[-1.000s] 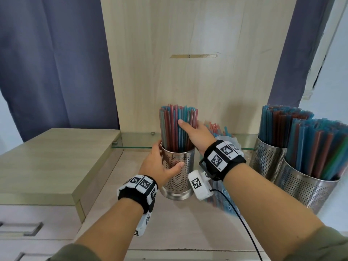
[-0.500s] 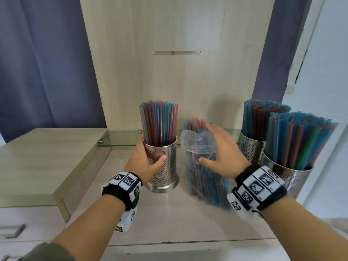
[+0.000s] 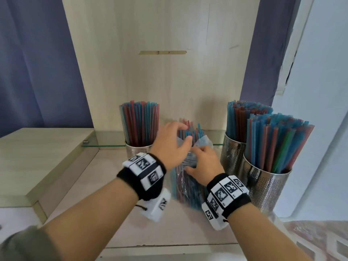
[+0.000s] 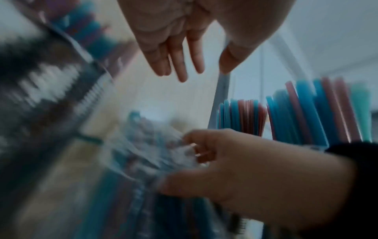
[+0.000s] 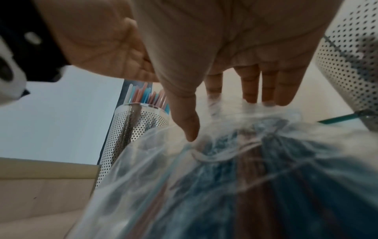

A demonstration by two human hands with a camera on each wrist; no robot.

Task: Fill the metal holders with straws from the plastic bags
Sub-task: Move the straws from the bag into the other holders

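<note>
The plastic bag [image 3: 185,182] of straws [image 3: 190,131] is touched by the right hand [image 3: 204,164] with fingers extended. The left hand [image 3: 170,147] is held spread above its top, nothing gripped.

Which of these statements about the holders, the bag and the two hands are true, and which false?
1. Three metal holders stand on the counter, all holding straws. True: left holder, back right holder, front right holder.
2. The plastic bag lies flat and empty. False: it stands upright with straws sticking out.
3. The right hand is on the bag. True.
4. The left hand grips the left holder. False: it reaches open over the bag's top.
</note>
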